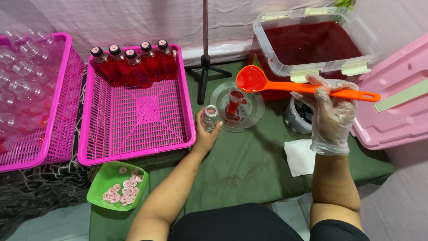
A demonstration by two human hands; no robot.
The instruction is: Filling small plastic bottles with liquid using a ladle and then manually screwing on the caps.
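- Right hand point(331, 117), in a thin clear glove, is closed around the handle of an orange ladle point(267, 82); the bowl is held level, with red liquid in it, above and just beside a small funnel point(235, 99).
- Left hand point(206, 131), bare, is wrapped around an empty clear bottle point(209, 118) standing upright on the green cloth point(249, 165).
- The funnel sits in a bottle part-filled with red, on a clear round dish point(256, 111) touching the left of a small dark tub point(298, 117).
- Source: a clear lidless bin point(285, 62) of red liquid, behind the ladle.
- Recommended handling: keep the ladle bowl level until it is centred over the funnel mouth, then tip slowly; keep the pour over the dish so drips land there.
- Filled, capped bottles point(131, 62) stand along the far wall of the near pink basket point(138, 147); empty bottles lie in the left basket point(62, 147).
- A green tray point(99, 183) of pinkish round caps lies in front.
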